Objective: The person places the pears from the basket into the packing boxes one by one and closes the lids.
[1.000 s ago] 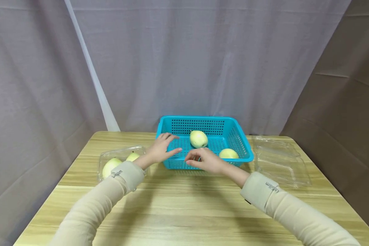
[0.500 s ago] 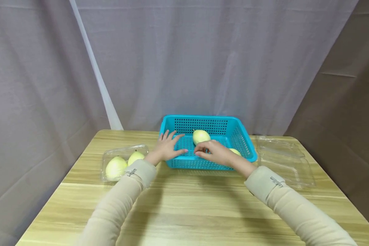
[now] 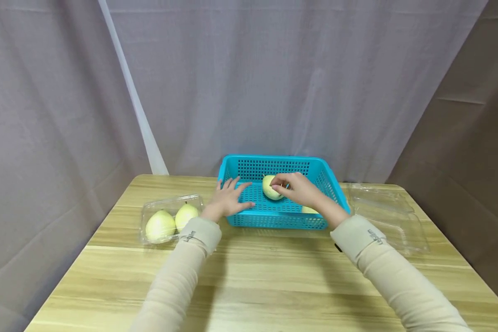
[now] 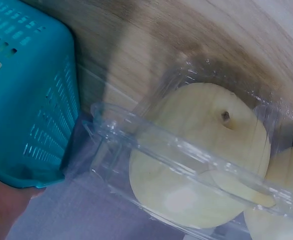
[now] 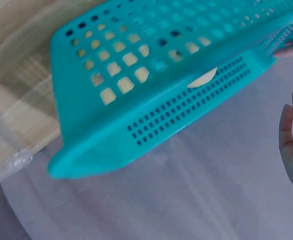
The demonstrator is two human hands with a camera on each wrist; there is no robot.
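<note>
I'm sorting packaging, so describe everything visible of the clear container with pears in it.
The clear container looks like thin, glossy plastic: a long box with rounded corners and a projecting rim. It lies slightly slanted on the wooden table, left of the turquoise basket, and holds two pale yellow pears side by side. A sleeve cuff hides its near right corner in the head view; whether a lid covers it, I cannot tell.

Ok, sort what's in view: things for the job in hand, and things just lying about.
Likely in the job:
left hand
right hand
blue basket
its farther pear
its nearer pear
clear tub with two pears

Seemingly just there:
clear packaging at the right, untouched
table
curtain
</note>
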